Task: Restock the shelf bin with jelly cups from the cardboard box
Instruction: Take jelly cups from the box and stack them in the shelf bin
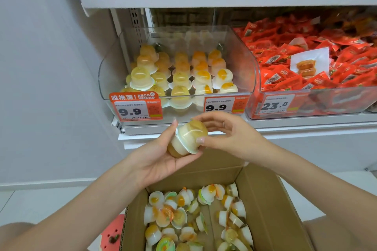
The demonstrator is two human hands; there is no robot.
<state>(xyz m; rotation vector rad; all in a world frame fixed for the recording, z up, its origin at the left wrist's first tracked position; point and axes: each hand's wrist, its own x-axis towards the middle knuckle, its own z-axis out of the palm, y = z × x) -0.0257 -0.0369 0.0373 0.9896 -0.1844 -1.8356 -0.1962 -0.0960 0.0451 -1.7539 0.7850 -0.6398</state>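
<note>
Two yellow jelly cups [188, 138] stacked rim to rim sit between my hands, just below the shelf edge. My left hand [161, 155] cradles the lower cup from underneath, fingers curled round it. My right hand [228, 132] pinches the upper cup with thumb and fingertips. The clear shelf bin [114, 71] above holds rows of upturned yellow and orange jelly cups [183, 73]. The open cardboard box [269, 206] below my arms contains several loose jelly cups [193, 216] lying in a jumble.
A neighbouring clear bin [306, 108] to the right is full of red snack packets. Price tags [135, 108] hang on the bin fronts. Another shelf with packaged goods runs overhead. A white wall stands to the left. A red object [112, 232] lies left of the box.
</note>
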